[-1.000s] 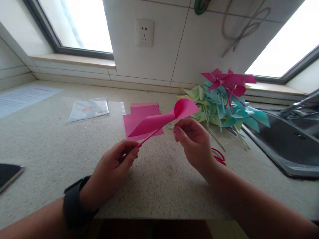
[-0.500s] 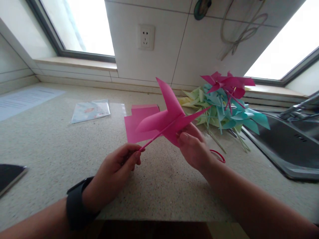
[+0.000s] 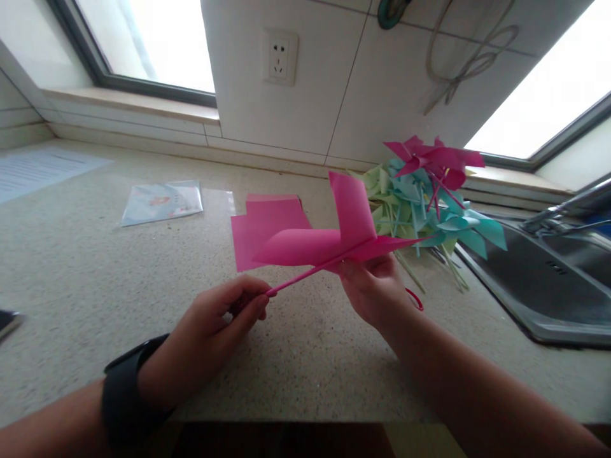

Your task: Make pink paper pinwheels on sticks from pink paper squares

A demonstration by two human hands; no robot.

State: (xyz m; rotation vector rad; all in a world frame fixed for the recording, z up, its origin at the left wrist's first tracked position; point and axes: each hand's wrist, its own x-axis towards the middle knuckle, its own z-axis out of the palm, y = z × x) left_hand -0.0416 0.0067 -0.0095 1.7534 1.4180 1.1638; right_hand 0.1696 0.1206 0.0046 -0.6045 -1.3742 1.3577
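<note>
A pink paper pinwheel (image 3: 356,213) is held up above the counter between my two hands. My left hand (image 3: 233,318), with a dark watch on its wrist, is closed round the lower end of the thin pink stick (image 3: 298,278). Under the blades, my right hand (image 3: 375,283) pinches the lower side of the paper near where the stick meets it; part of its fingers is hidden behind the pinwheel. Pink paper sheets (image 3: 258,222) lie stacked on the counter just behind the pinwheel.
Finished pinwheels in pink (image 3: 436,159), blue and pale green are piled to the right, by a steel sink (image 3: 548,280). A clear packet (image 3: 162,203) and a printed sheet (image 3: 42,168) lie left. A red loop (image 3: 416,299) sits behind my right wrist.
The pinwheel has turned and tilted, so its blades now lie flatter and further right. Both hands keep their hold. The view has shifted slightly.
</note>
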